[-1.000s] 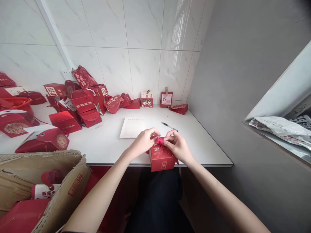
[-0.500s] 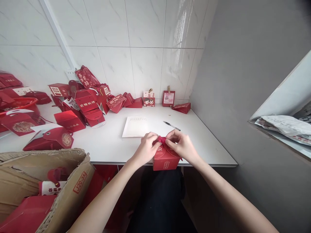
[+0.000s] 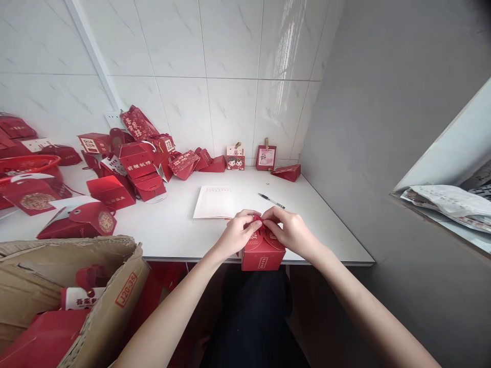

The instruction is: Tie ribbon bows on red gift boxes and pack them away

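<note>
A red gift box with gold lettering rests at the front edge of the white table, jutting slightly past it. At its top is a red ribbon, partly covered by fingers. My left hand pinches the ribbon from the left, thumb and fingers closed on it. From the right, my right hand pinches the same ribbon close to the box's top flaps. Both hands meet just above the box, and the ribbon's exact shape between them is hard to make out.
Behind the box lie an open notebook and a black pen. Several red boxes are heaped on the table's left. An open cardboard carton stands at front left, holding more red boxes. A grey wall bounds the right side.
The ribbon loop that stood up between my hands is now smaller and tighter to the box. My fingertips have drawn closer together, and a ribbon end at the box's right side no longer shows.
</note>
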Demonstrator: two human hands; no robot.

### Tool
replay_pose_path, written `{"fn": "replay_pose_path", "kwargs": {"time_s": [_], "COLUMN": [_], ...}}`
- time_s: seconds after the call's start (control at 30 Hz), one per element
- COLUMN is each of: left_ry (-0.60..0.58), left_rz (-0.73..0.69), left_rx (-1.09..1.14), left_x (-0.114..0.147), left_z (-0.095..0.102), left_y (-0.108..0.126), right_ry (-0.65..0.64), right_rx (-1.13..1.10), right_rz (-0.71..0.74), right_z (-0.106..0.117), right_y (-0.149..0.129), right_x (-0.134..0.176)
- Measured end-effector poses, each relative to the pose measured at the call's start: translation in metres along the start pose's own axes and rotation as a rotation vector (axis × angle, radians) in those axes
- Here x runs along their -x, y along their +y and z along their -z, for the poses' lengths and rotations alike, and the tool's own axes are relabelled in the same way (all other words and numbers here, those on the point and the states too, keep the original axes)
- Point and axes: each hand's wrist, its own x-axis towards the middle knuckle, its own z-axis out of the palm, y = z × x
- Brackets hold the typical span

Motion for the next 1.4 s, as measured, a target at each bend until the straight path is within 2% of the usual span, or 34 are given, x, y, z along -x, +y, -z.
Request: {"fn": "replay_pose_path", "kwargs": {"time_s": [0.1,0.2,0.37,0.5,0.6,0.7,0.9,1.1,1.2,1.3,1.4], "left_ry": [-0.065,-0.050,0.037,0.026,0.022,0.040,0.120,0.190,0.229,0.255,0.271], "left_rz": [0.064,0.113,0.114,0.136,0.152,0.110,0.008,-0.073,-0.116,-0.118,-0.092], "left_rx": [0.249,0.400,0.370,0.358,0.377,0.277,-0.148,-0.457,-0.539,-0.530,-0.498], "left_x": [-0.003,-0.004,-0.002,-0.001,0.000,0.003,0.012,0.018,0.023,0.033,0.041], "left_z": [-0.002,-0.005,-0.004,-0.002,-0.001,0.002,0.010,0.017,0.015,0.008,0.000], "left_y": [-0.003,-0.004,-0.004,-0.004,-0.003,-0.001,0.007,0.008,0.010,0.013,0.014], "right_ry": [-0.014,0.046,0.282,0.230,0.210,0.212,0.225,0.222,0.209,0.200,0.135], "right_rx": [-0.040,0.030,0.273,0.380,0.403,0.419,0.466,0.638,0.733,0.692,0.471], "right_rz": [-0.004,0.050,0.224,0.316,0.305,0.314,0.358,0.409,0.420,0.344,0.082], "right_z": [0.000,-0.003,-0.001,-0.002,-0.005,-0.007,0.002,0.015,0.019,0.018,0.013], "right_y": [0.005,0.011,0.014,0.011,0.010,0.011,0.007,0.007,0.008,0.005,0.001], "right_x": [-0.002,-0.001,0.010,0.018,0.019,0.018,0.021,0.032,0.039,0.043,0.046]}}
